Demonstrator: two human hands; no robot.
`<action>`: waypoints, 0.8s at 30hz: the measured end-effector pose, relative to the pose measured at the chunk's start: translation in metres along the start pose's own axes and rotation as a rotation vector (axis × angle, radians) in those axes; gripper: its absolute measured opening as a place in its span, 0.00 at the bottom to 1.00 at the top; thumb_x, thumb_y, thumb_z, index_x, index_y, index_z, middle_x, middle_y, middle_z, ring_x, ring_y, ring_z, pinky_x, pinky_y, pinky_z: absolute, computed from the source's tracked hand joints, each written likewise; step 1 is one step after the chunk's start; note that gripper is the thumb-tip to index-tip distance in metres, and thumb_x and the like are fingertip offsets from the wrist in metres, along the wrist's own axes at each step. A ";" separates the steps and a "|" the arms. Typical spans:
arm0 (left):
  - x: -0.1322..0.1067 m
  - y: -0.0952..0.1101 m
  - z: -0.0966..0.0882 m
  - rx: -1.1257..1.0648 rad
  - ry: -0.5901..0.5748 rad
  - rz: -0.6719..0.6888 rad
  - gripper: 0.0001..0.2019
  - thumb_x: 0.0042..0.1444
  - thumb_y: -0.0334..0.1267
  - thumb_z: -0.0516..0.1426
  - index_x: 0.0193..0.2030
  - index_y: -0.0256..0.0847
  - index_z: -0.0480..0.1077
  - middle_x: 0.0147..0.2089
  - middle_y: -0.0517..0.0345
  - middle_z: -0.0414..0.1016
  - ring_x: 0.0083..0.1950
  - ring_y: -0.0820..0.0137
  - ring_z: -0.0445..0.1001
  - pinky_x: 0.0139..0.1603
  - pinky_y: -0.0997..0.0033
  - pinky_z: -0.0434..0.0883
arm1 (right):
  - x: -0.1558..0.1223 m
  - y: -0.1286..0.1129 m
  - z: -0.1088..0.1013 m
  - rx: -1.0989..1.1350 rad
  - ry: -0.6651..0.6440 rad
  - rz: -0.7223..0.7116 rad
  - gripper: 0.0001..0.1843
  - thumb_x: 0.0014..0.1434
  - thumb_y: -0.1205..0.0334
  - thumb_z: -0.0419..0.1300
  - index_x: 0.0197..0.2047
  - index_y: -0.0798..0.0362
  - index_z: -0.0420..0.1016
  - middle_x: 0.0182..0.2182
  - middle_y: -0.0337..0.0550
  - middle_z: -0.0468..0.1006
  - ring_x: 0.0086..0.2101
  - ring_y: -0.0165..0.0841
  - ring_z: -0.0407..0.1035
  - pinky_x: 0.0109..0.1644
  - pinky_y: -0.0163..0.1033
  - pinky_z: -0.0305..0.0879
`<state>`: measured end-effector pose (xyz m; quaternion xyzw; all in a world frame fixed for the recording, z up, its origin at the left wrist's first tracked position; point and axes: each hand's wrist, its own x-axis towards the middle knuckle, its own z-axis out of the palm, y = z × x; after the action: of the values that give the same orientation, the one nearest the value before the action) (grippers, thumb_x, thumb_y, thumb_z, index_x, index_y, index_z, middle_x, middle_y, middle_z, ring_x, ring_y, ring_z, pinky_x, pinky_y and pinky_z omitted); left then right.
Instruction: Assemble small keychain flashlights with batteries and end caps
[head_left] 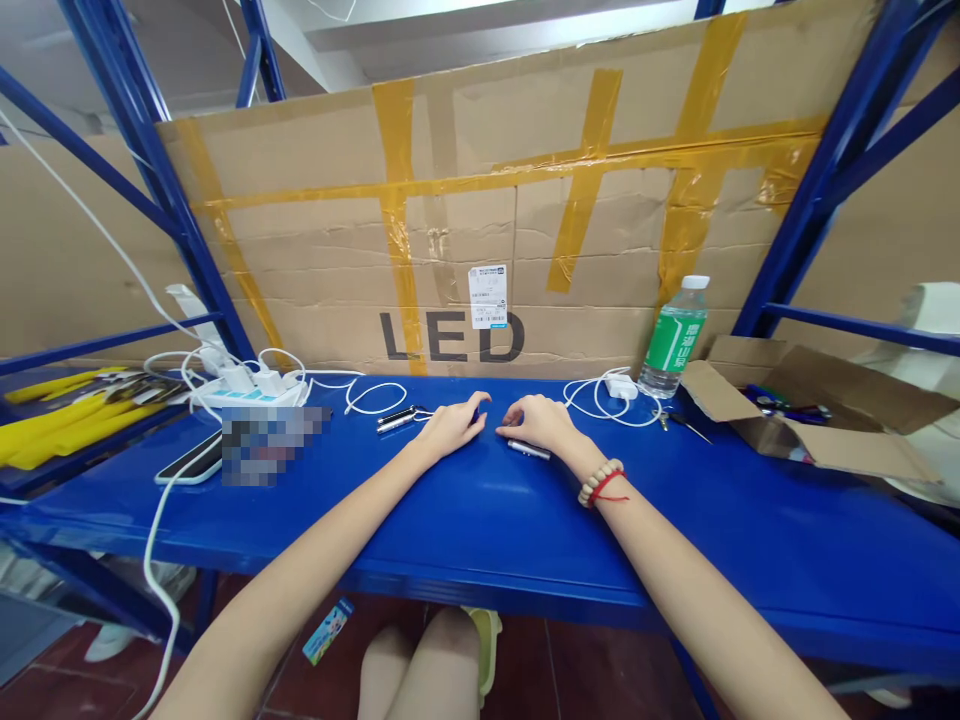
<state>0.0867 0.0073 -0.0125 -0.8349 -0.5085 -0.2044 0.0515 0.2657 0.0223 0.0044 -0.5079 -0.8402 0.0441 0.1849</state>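
My left hand (452, 426) rests over the middle of the blue tabletop (480, 520), thumb and forefinger apart in a curve. A small dark spot shows between them, too unclear to name. Facing it, my right hand (545, 424) has its fingers curled and the thumb and forefinger tips close together; anything between them is too small to make out. Just under the right hand lies a slim silver stick (529, 449), partly covered by it. Left of my left hand are two slim sticks, one black and one silver (396, 424), with a pale cord beside them.
A power strip (247, 392) with white plugs and cables stands at the left, near a phone (191, 462). Toward the right are a white charger (621, 386), a water bottle (675, 340) and an open carton (787, 420). Cardboard (337, 250) walls the back.
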 end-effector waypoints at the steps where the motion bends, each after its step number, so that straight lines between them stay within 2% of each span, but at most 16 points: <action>1: 0.000 0.000 0.000 -0.004 -0.002 0.001 0.15 0.60 0.39 0.46 0.53 0.43 0.57 0.33 0.59 0.74 0.34 0.67 0.75 0.32 0.74 0.67 | 0.000 0.000 0.001 0.000 -0.006 0.001 0.10 0.47 0.50 0.62 0.29 0.46 0.79 0.30 0.38 0.80 0.33 0.34 0.73 0.30 0.33 0.59; 5: -0.001 -0.001 0.001 -0.030 -0.003 0.004 0.16 0.59 0.40 0.47 0.54 0.44 0.56 0.33 0.59 0.74 0.35 0.67 0.75 0.34 0.74 0.68 | 0.000 0.002 0.002 0.003 -0.019 0.002 0.12 0.48 0.48 0.61 0.30 0.46 0.79 0.31 0.38 0.80 0.35 0.33 0.72 0.29 0.32 0.59; 15: -0.003 -0.003 0.000 -0.043 -0.017 -0.009 0.15 0.56 0.38 0.50 0.50 0.43 0.57 0.29 0.61 0.72 0.33 0.67 0.75 0.32 0.75 0.67 | 0.001 0.002 0.004 -0.055 -0.010 0.092 0.13 0.47 0.45 0.62 0.28 0.45 0.79 0.30 0.37 0.80 0.35 0.35 0.72 0.27 0.34 0.57; 24: -0.003 -0.009 0.002 -0.044 -0.001 -0.029 0.11 0.55 0.39 0.51 0.46 0.44 0.59 0.29 0.62 0.73 0.32 0.68 0.74 0.30 0.75 0.66 | 0.001 -0.014 0.004 -0.036 -0.051 0.098 0.12 0.46 0.48 0.64 0.25 0.47 0.78 0.28 0.40 0.80 0.32 0.34 0.72 0.27 0.33 0.56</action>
<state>0.0783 0.0093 -0.0162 -0.8285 -0.5159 -0.2158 0.0299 0.2520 0.0164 0.0049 -0.5506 -0.8193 0.0509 0.1520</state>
